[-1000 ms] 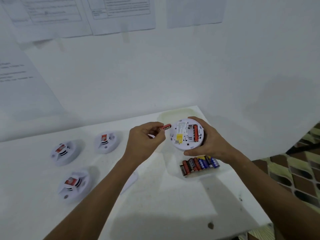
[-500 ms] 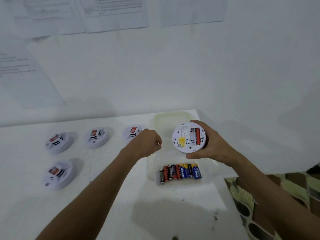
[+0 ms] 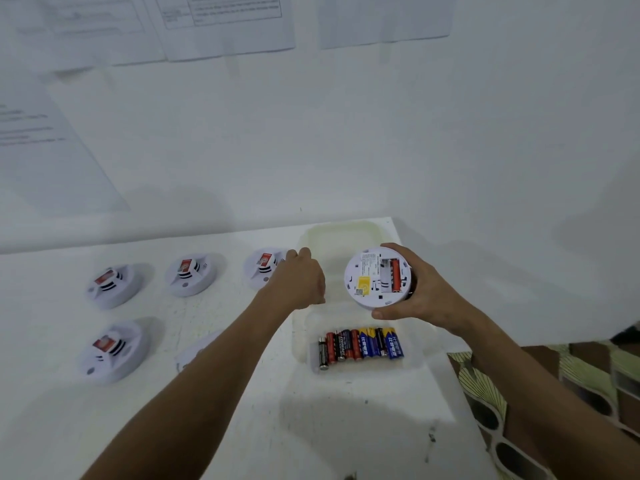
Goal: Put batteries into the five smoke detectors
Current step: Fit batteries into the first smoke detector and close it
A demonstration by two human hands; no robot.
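Held detector: white smoke detector point(image 3: 377, 277) clasped in the right hand point(image 3: 420, 292), above the clear tray point(image 3: 420, 355), back side up.
Its look: open compartment, one red battery point(image 3: 396, 274) seated, yellow label.
Left hand point(image 3: 298, 278): curled closed beside it; contents cannot be told.
Spare batteries point(image 3: 360, 346): rowed in the tray.

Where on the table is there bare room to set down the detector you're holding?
Free: the near table strip in front of the battery tray, and the patch between the left forearm and the near-left detector. Crowded: the back row of three detectors, and the tray with its batteries.
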